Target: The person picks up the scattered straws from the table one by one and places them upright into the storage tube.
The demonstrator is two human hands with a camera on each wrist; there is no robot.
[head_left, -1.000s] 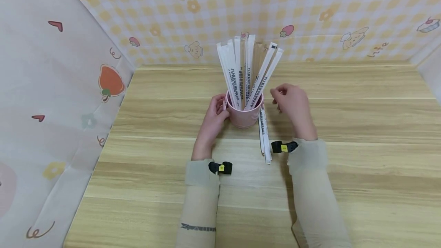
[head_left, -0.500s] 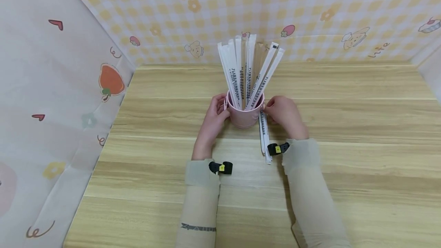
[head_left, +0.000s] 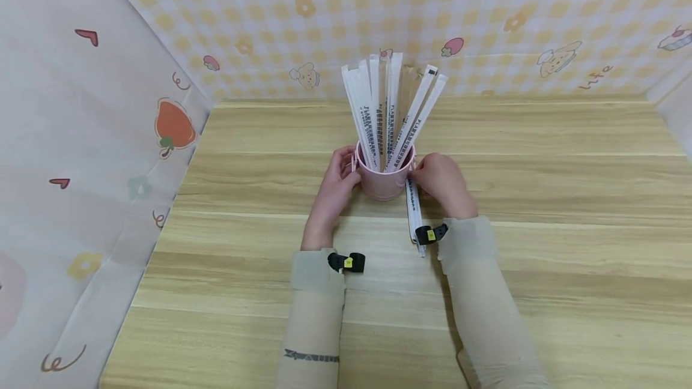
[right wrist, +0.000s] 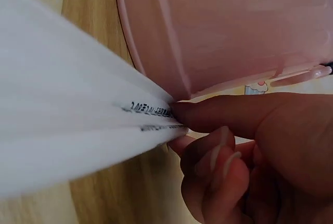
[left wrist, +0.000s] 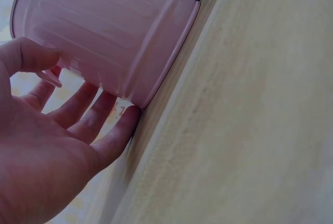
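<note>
A small pink bucket [head_left: 382,186] stands upright on the table, full of paper-wrapped straws [head_left: 378,107] that fan out above its rim. My left hand [head_left: 336,188] holds the bucket's left side, thumb in front and fingers round behind, as the left wrist view of the bucket [left wrist: 104,31] shows. Against the bucket's right side lie a few more wrapped straws [head_left: 414,212]. My right hand [head_left: 443,180] pinches these straws [right wrist: 78,114] between thumb and fingers, close to the bucket's base. Part of the straws is hidden by the hand and the black wrist strap.
The wood-grain table [head_left: 243,317] stretches out on both sides of the arms. A yellow checked cloth [head_left: 259,29] hangs at the back, and a white printed sheet [head_left: 81,137] rises along the left edge.
My right hand has come down and left from beside the straw tops to the straws lying at the bucket's right, and now pinches them. The left hand and bucket stay in place.
</note>
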